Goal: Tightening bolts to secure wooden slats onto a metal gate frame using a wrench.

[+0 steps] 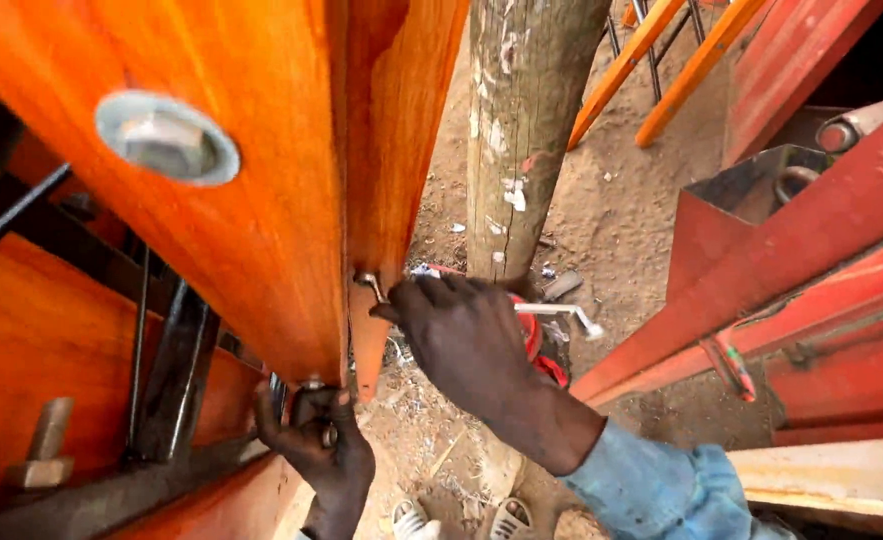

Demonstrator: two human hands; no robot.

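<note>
Orange-varnished wooden panel (251, 230) up close, both hands working at its lower edge.

Head view: a round washer and nut (167, 137) sit high on the panel. Right hand (466, 335) is closed around a silver wrench (561, 312) — one end meets a bolt (366, 282) on the panel's edge, the other sticks out right. Left hand (316, 440), fingers curled shut, grips a fastening under the panel — what exactly, I cannot tell. A wooden post (526, 120) stands behind, red metal frames (811, 280) at right.

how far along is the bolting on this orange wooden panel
Done: one bolt with washer sits seated in the orange panel. In hand: right hand works a metal wrench at the panel's edge; left hand grips underneath. Left: unclear; the lower fastener is hidden.
</note>
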